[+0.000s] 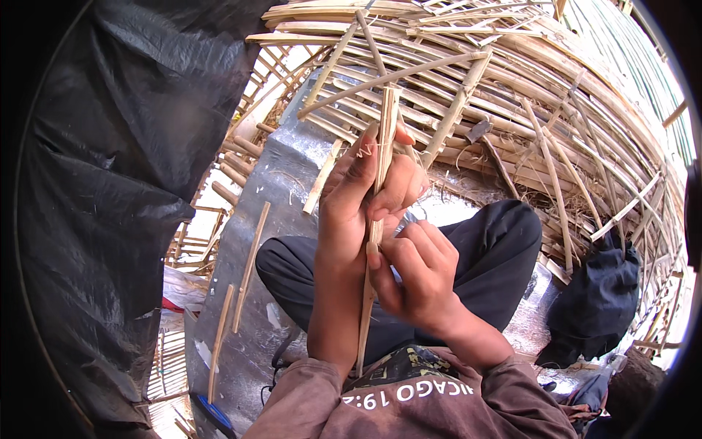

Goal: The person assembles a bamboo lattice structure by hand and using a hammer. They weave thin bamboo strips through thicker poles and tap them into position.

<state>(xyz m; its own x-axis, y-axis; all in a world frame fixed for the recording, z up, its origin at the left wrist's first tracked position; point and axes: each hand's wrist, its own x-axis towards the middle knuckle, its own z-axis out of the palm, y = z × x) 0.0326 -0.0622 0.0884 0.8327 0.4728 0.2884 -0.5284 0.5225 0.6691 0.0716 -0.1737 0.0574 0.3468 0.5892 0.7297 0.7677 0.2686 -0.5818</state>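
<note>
A pale split bamboo strip (376, 231) stands lengthwise before my chest, its far end wider and its thin near end running down to my shirt. My left hand (369, 175) is wrapped round the upper part, thumb on one side and fingers curled on the other. A fine curly fibre (365, 151) lies by the left thumb. Lower down, my right hand (418, 267) is closed against the same strip, its thumb and bent fingers touching it. Whether the right palm hides anything else cannot be seen.
I sit cross-legged on a grey metal sheet (245, 219) with loose bamboo sticks (251, 267) on its left part. A black tarp (110, 161) hangs at left. Slatted bamboo (431, 95) with crossed poles stands ahead; a dark cloth bundle (596, 304) lies at right.
</note>
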